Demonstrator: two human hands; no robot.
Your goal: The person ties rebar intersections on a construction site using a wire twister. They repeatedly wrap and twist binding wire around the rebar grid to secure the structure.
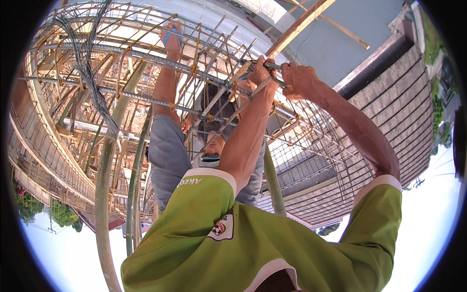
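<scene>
My right hand (pixel 300 80) grips the paired handles of a pincer-like hand tool (pixel 280 83). My left hand (pixel 261 75) is at the tool's other end, fingers bent, close to a crossing of steel bars; whether it holds wire or the tool is hidden. Both hands are above a rebar cage (pixel 146 55) of ribbed bars and thin rusty stirrups (pixel 199 40). A thin bar or stick (pixel 223 95) slants across the cage below my left hand. One foot of mine, in a blue-strapped sandal (pixel 171 33), rests on the cage.
A bundle of tie wire (pixel 89 73) hangs over the bars at left. Bamboo poles (pixel 105 175) stand beside my legs. Beneath the cage, close by, is another person wearing a cap (pixel 210 157). A timber beam (pixel 301 23) slants above my hands; a tiled roof (pixel 386 120) lies right.
</scene>
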